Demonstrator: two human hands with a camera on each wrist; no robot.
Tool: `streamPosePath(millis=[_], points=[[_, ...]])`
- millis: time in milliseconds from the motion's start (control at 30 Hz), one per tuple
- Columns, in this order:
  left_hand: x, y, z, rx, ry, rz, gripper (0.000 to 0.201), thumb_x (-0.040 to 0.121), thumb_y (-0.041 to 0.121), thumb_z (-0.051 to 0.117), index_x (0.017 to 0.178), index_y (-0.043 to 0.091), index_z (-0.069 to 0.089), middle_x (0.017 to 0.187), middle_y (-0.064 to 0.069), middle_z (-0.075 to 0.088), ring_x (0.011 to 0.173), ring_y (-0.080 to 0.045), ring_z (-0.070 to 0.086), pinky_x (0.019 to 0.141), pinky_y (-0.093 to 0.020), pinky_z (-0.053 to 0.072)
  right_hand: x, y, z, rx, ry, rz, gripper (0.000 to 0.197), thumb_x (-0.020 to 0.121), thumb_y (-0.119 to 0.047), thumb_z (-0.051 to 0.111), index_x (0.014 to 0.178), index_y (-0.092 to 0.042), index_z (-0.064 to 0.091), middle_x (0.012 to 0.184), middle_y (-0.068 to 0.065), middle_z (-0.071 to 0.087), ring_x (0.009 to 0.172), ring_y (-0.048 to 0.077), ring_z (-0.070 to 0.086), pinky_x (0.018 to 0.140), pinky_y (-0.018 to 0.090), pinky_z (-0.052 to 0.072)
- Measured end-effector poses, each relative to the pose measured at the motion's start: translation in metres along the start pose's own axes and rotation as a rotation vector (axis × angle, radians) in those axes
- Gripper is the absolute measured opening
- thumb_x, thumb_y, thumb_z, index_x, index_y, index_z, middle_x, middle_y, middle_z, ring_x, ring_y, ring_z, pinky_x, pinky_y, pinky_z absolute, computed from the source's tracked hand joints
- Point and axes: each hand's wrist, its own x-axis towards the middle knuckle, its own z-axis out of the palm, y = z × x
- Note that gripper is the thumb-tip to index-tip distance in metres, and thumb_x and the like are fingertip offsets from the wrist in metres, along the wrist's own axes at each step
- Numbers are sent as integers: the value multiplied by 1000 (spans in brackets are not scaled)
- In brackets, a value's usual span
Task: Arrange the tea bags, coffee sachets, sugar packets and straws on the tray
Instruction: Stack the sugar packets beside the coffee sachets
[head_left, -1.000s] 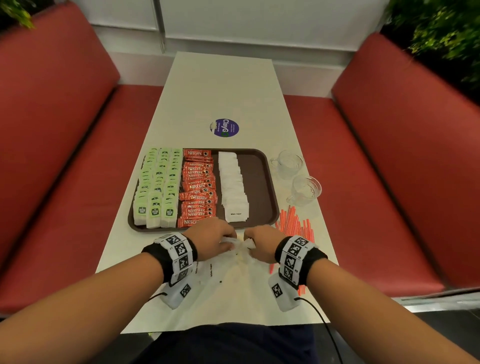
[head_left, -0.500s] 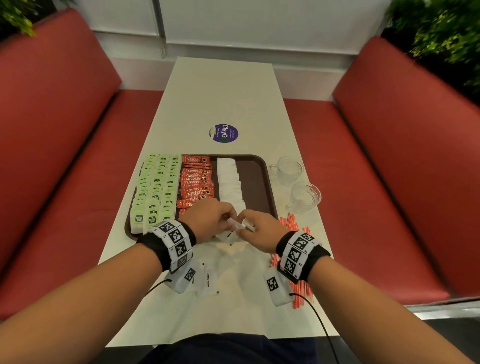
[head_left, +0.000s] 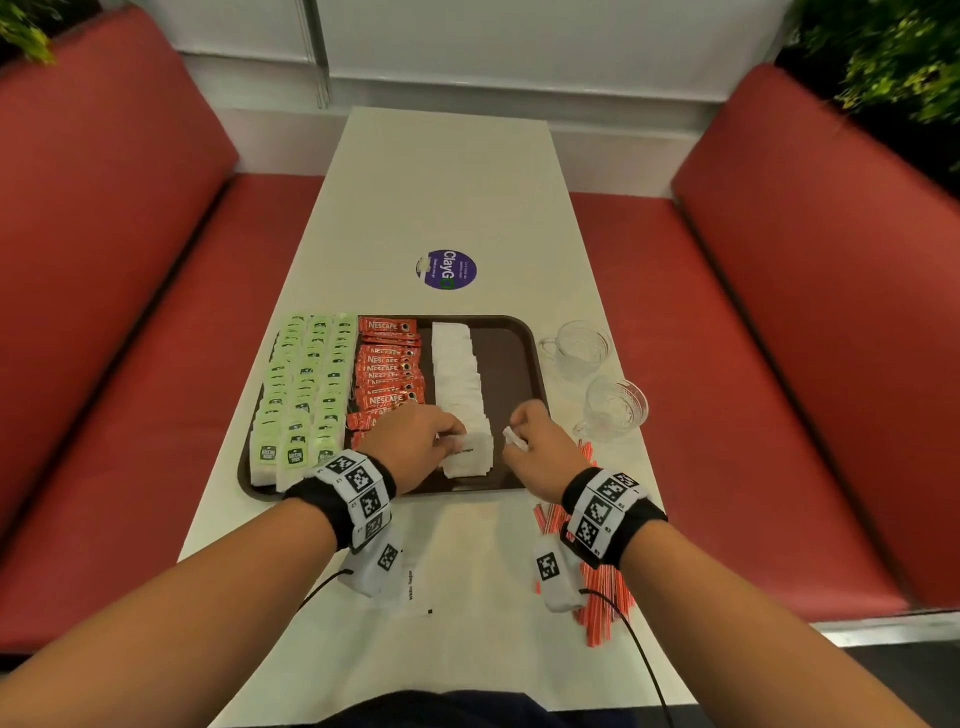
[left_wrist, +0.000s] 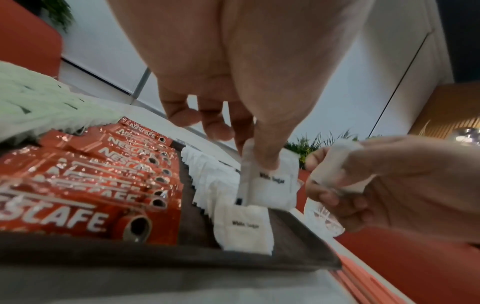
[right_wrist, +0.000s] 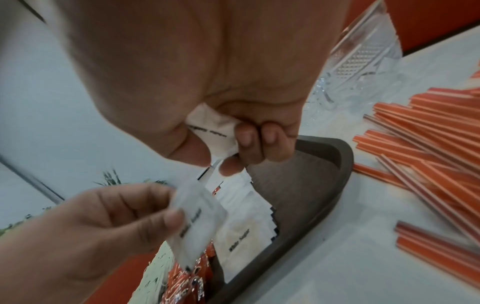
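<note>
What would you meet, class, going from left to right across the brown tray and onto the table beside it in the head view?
Green tea bags → red coffee sachets → white sugar packets → bare tray → two glass cups on the table.

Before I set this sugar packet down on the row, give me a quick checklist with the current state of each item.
1. Left hand pinches one sugar packet: ok.
2. Right hand grips spare packets, clear of the row: ok.
3. Sugar row tidy, near end free: ok.
4. Tray has bare space right of the row: ok.
5. Straws on the tray: not ok, on the table.
6. Loose packet under left wrist collected: not ok.
</note>
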Motion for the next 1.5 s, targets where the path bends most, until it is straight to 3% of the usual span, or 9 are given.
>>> streamPosePath(millis=[133, 400, 500, 600, 867, 1000, 1167, 1300, 1500], points=[[10, -1, 18, 157, -137, -40, 25, 95, 40, 60, 116, 32, 71, 110, 3, 72, 102, -20, 63, 90, -33, 50, 2, 4, -3, 6, 29, 55, 18, 92, -16, 56, 85, -18, 39, 77, 6, 54, 63, 19, 48, 54, 28, 39], [20, 4, 33, 283, -66, -20, 32, 81, 51, 72, 102, 32, 58, 107, 8, 56, 100, -18, 52, 88, -36, 45, 5, 8, -3, 62, -7, 70, 19, 82, -29, 48, 89, -13, 54, 82, 13, 68, 77, 31, 68, 73, 49, 59], [22, 6, 36, 388, -117, 7, 25, 84, 54, 67, 98, 34, 64, 106, 7, 60, 100, -20, 53, 86, -36, 42, 7, 9, -3, 87, -12, 77, 3, 95, -21, 48, 94, -20, 51, 85, 8, 66, 77, 27, 68, 70, 42, 59], [26, 7, 39, 409, -107, -13, 25, 87, 55, 63, 100, 34, 66, 107, 6, 60, 101, -21, 52, 85, -36, 40, 9, 11, -2, 49, -8, 60, 3, 99, -18, 47, 99, -20, 50, 81, -2, 58, 70, 15, 57, 58, 25, 45], [36, 3, 36, 386, -81, -8, 32, 84, 59, 65, 105, 35, 64, 110, 8, 59, 104, -19, 50, 91, -37, 42, 19, 22, -1, -24, 28, -3, 11, 95, -20, 56, 103, -18, 63, 88, -4, 64, 76, 7, 57, 61, 16, 42], [33, 5, 22, 144, -96, 26, 44, 73, 59, 75, 108, 36, 62, 103, 14, 58, 97, -13, 50, 87, -36, 42, 24, 23, 1, 0, 25, 2, 11, 97, -22, 58, 104, -20, 66, 85, -4, 67, 76, 10, 62, 65, 21, 48], [26, 4, 12, -107, -32, 41, 16, 89, 42, 68, 103, 35, 68, 92, 12, 61, 86, -8, 52, 78, -29, 42, 25, 16, 5, 47, -41, -6, 7, 99, -23, 58, 101, -19, 63, 76, -3, 68, 68, 12, 66, 64, 22, 51], [23, -10, 20, -50, -82, -74, 15, 88, 37, 71, 100, 29, 69, 82, 13, 61, 78, -8, 55, 68, -24, 40, 29, 17, 10, 19, -46, 43, 13, 98, -21, 58, 111, -20, 61, 93, -7, 67, 79, 9, 65, 60, 9, 44], [21, -14, 35, 37, -102, -185, 26, 79, 43, 78, 90, 30, 58, 81, 10, 63, 79, -15, 60, 74, -35, 53, 32, 27, 6, -45, -26, 107, 21, 101, -14, 49, 119, -17, 59, 102, -5, 67, 85, 4, 59, 62, 5, 39]])
